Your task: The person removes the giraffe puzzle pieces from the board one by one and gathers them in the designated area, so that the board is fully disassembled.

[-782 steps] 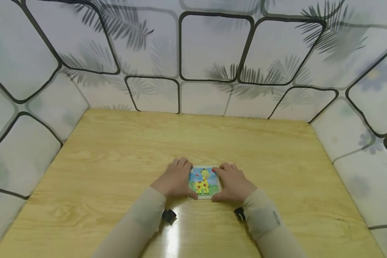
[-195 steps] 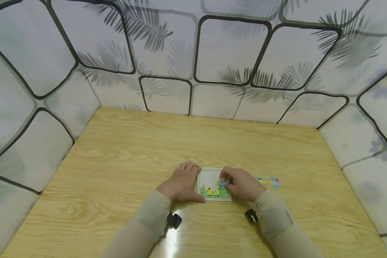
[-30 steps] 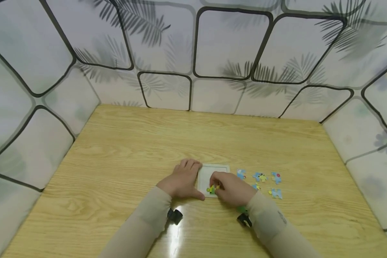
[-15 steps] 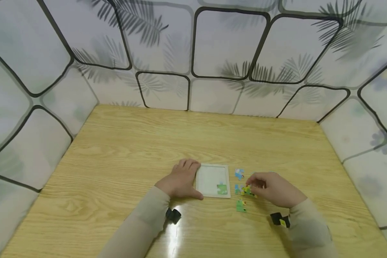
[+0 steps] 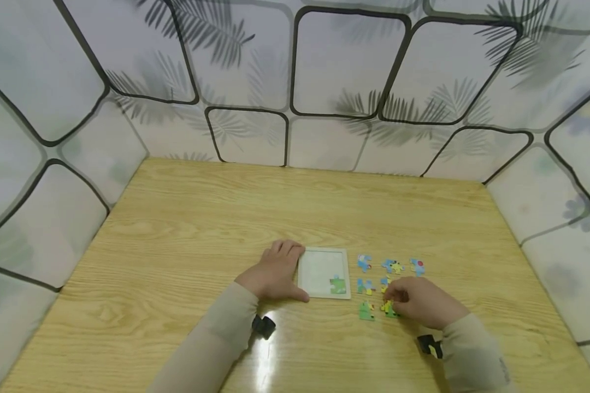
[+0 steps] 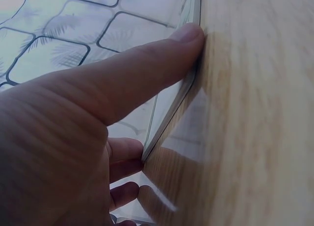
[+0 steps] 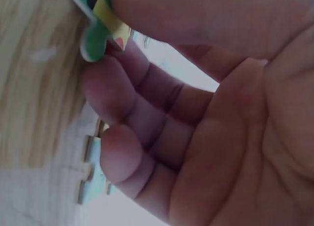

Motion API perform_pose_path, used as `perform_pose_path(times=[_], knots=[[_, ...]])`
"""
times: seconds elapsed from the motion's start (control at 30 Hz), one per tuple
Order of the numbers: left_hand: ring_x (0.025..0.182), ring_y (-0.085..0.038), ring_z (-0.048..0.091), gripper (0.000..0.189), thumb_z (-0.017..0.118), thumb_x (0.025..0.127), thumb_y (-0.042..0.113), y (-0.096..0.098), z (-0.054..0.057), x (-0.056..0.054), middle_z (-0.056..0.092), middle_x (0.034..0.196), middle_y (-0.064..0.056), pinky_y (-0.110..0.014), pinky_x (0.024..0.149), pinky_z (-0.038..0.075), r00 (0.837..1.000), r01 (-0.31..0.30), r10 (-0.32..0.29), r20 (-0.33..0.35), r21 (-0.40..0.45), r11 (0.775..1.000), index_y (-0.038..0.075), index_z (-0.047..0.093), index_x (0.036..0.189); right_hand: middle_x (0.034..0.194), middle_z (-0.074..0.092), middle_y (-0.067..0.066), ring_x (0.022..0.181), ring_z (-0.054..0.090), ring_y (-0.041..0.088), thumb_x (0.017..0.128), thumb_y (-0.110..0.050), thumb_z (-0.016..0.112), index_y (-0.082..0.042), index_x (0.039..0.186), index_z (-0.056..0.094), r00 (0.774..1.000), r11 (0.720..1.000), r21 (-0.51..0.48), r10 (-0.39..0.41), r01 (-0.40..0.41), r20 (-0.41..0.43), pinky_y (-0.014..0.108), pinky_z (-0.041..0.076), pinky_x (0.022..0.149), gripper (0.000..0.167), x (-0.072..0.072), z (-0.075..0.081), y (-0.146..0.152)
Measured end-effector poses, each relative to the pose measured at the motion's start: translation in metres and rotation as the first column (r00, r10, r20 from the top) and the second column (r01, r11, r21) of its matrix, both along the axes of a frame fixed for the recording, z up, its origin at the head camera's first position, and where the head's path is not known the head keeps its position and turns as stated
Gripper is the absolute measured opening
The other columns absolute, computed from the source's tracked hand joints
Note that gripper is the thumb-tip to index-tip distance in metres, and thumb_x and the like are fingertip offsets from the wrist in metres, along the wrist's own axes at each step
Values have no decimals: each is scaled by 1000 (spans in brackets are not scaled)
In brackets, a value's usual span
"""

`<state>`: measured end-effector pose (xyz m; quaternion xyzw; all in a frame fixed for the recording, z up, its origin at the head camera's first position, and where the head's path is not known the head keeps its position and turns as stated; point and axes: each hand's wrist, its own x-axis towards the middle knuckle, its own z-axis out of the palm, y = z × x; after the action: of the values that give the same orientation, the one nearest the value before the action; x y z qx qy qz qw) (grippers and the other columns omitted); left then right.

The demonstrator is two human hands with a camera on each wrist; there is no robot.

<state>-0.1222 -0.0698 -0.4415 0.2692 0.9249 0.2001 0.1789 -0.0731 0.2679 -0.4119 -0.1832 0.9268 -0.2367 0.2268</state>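
A shallow white puzzle tray (image 5: 317,267) lies in front of me, with one green puzzle piece (image 5: 338,285) in its lower right corner. My left hand (image 5: 275,273) steadies the tray's left side; the straight thumb (image 6: 142,71) presses near the lower corner while the fingertips touch the side edge. Right of the tray, my right hand (image 5: 425,300) pinches a green and yellow puzzle piece (image 7: 95,39) between thumb and fingers, low over the table. Other puzzle pieces lie beside it: a blue one (image 5: 364,263), a blue and yellow one (image 5: 392,266) and a green one (image 5: 366,311).
More pieces lie in the rows, including a blue one with a red spot (image 5: 417,266) at the far right and a blue and yellow one (image 5: 365,286) by the tray. The wooden table (image 5: 216,218) is bounded by patterned panels (image 5: 255,136) behind and at both sides.
The assembled giraffe picture has been taken apart into rows right of the tray. In the last second my right hand carried a piece from the tray rightward, then toward me; my left hand stayed.
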Motion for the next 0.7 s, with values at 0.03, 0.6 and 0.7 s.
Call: perform_pose_path(times=[0.03, 0.6, 0.7], knots=[[143, -33, 26, 110, 82, 75, 60, 0, 0, 0, 33, 154, -11, -51, 115, 28, 1000, 0, 0, 0, -1, 1000, 3, 32, 154, 90, 64, -9, 81, 57, 8, 89, -5, 69, -19, 98, 74, 1000, 1000, 3, 1, -1, -9, 33, 51, 70, 18, 0, -1, -1], [141, -32, 27, 107, 83, 74, 59, -1, 1, 0, 35, 153, -10, -50, 114, 28, 1000, -4, 4, 5, 28, 1000, 4, 34, 153, 97, 62, -1, 78, 51, 10, 93, -20, 71, -4, 130, 63, 987, 996, 45, 87, -81, -139, 34, 49, 72, 41, -19, -8, -76], [140, -32, 27, 107, 83, 75, 58, -2, 2, 1, 35, 153, -10, -49, 114, 28, 1000, -8, 7, 12, 37, 999, 4, 35, 153, 106, 63, 2, 82, 52, 12, 91, -17, 72, -3, 131, 61, 984, 992, 87, 104, -92, -142, 36, 49, 76, 44, -24, -9, -88]])
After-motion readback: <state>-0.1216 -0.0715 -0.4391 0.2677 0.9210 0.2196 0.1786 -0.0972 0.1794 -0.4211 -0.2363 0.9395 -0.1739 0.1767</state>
